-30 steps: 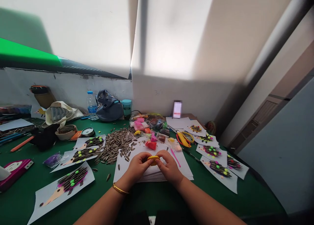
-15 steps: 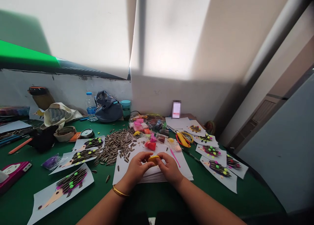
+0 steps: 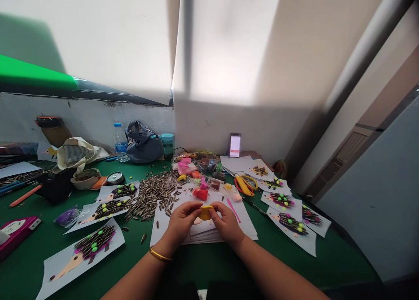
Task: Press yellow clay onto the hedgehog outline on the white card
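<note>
Left hand [image 3: 181,220] and right hand [image 3: 228,222] both pinched the yellow disc [image 3: 206,213] over the paper [image 3: 244,229]. Looked like shaping; next move called for even pressure.

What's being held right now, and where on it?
A flat yellow piece, held by its left edge in the left hand and right edge in the right hand.

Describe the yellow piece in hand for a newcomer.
On the green table lies a white paper stack. Above it, the left hand and right hand hold a yellow piece, flat and rounded, unlike the lumpy red piece beyond.
</note>
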### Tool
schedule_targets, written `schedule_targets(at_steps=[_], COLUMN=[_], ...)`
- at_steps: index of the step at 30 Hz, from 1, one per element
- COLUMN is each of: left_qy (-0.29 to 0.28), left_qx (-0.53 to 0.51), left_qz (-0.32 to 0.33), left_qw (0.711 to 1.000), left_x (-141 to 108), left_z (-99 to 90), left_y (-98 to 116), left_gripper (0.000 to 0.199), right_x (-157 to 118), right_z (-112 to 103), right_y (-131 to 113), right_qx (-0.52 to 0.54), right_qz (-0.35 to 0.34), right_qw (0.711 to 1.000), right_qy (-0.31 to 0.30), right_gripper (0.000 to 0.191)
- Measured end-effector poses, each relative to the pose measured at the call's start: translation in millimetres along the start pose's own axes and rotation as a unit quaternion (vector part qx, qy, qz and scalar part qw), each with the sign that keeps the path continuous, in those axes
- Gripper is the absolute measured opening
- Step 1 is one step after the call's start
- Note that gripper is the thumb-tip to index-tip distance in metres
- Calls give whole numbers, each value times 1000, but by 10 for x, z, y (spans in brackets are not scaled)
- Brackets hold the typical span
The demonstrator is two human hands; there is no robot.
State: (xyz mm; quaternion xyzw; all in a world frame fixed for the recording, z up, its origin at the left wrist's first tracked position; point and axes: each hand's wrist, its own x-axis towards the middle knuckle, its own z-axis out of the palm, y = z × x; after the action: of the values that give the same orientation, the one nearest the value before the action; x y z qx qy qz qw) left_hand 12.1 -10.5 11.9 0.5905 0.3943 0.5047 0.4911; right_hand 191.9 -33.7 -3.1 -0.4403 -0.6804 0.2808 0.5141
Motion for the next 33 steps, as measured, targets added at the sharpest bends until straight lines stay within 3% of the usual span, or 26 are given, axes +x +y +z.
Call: schedule_targets(at_steps=[6, 11, 15, 23, 33], left_qy=[-5, 20, 14, 10, -3], left_qx=[5, -4, 28, 147, 115], left_qz=[-10, -27, -34, 56, 38], left_qw=[1000, 999, 999, 987, 993], left_x=[-6, -1, -1, -27, -43], left_z=[0, 2, -4, -29, -9], left_y=[66, 74, 49, 12, 14], left_gripper=[22, 35, 29, 17, 23], right_x=[-4, -4, -5, -1, -1], right_z=[11, 3, -1, 0, 3], right_y=[-27, -37, -47, -68, -64], right_qx=[-12, -15, -33, -38, -38], right_qz=[-7, -12, -9, -11, -12], right_qw=[1000, 1000, 999, 999, 999], right_qy=[-5, 9, 4, 4, 2], right_gripper=[23, 23, 22, 18, 18])
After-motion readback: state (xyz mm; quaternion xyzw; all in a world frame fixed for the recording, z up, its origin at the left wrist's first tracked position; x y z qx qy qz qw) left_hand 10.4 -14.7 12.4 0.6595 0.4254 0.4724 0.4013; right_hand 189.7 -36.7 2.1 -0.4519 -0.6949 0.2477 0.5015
